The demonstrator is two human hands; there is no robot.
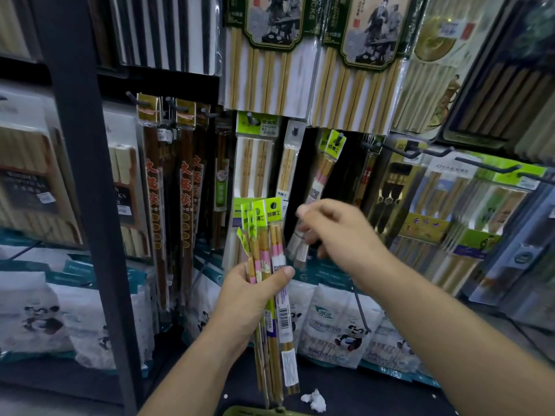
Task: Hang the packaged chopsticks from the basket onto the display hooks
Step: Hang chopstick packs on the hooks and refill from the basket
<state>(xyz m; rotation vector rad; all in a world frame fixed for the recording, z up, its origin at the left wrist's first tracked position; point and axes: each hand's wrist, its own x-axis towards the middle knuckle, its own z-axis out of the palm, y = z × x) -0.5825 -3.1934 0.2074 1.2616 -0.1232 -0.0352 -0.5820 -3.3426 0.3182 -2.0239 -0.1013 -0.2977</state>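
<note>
Head view, the only one.

- The left grip (249,298) is closed round the middle of a bundle of packaged chopsticks (271,256). The green header cards point up and are fanned, and the tails hang toward the basket (258,411).
- The right grip (336,235) is raised just beside the lower end of a hung pack (322,175), whose green header sits on a display hook (340,136).
- Its fingers are curled but smeared by motion. Whether they pinch that pack or hold nothing cannot be told.

Risks, as judged:
- Only the thumb pins the bundle. The sleeves look slick and loosely fanned, so one could slide down and out.
- Only a sliver of basket shows underneath, so a dropped pack might land on the floor near the crumpled white scrap (315,400).
- The hung pack sits tilted on its hook. A brush from the right grip could swing it or pull it off.
- The narrow clear pack (292,163) hangs just beside it and could get knocked too.
- The header cards in the bundle overlap, so two packs might come away together on the next pick.

Hidden or unclear:
- The basket is cut off at the bottom edge, so its contents are unseen.
- The number of packs in the bundle is uncertain.
- The header card covers the hook's shaft, so how far on the pack sits is unclear.
- The right fingertips are blurred.
</note>
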